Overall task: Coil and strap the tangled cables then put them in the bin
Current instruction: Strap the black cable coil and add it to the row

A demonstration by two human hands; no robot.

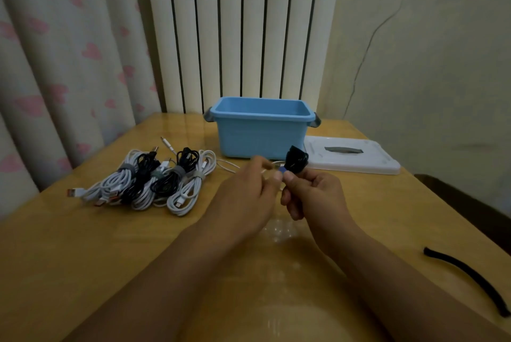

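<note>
My right hand [312,195] grips a small coiled black cable [296,161] with a blue plug end, held above the table in front of the blue bin [261,137]. My left hand [249,192] is right beside it, its fingertips pinching a thin white cable [229,165] that trails left over the table. Several coiled white and black cables [154,181], each bound with a grey strap, lie in a row at the left. A loose black strap [470,278] lies on the table at the far right.
The bin's white lid [351,156] lies flat to the right of the bin. The wooden table [110,244] ends at a radiator and curtain behind, and its right edge drops off near the black strap.
</note>
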